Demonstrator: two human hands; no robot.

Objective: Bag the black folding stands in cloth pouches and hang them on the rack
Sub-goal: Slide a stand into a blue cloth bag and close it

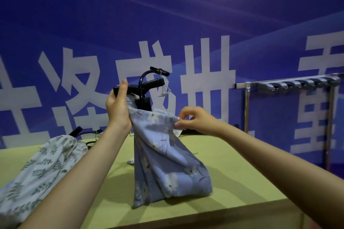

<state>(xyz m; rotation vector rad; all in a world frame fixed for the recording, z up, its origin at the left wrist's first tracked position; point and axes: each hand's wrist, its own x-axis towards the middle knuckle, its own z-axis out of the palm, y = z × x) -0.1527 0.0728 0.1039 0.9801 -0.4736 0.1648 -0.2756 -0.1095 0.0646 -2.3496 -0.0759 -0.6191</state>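
- On the green counter [232, 169], centre: black folding stand [143, 87] sits upright inside the blue floral pouch [167, 163]; its handles and curved tube poke out of the pouch mouth.
- Your left hand [118, 106] grips a black handle of the stand, fingers curled round it. Likely reason: it keeps the stand vertical so the cloth can be worked around it.
- Your right hand [195, 119] pinches the pouch rim between thumb and fingertips, pulling the mouth out to the side. Judged purpose: holding the opening wide, or gathering it for closing; cannot tell which.
- A small tag [164, 92] dangles from the stand's upper part; print too small to read.
- Left of you, a white leaf-print pouch [37, 169] lies on the counter with black handles [76, 130] showing at its far end. Looks already bagged, not yet hung.
- Rack [297, 83] with a row of grey hooks is on the wall at right, well apart from both pouches. No pouch hangs on it.
- Blue wall [167, 15] carries large white Chinese characters, cut off by hands and framing; not legible as a whole phrase.
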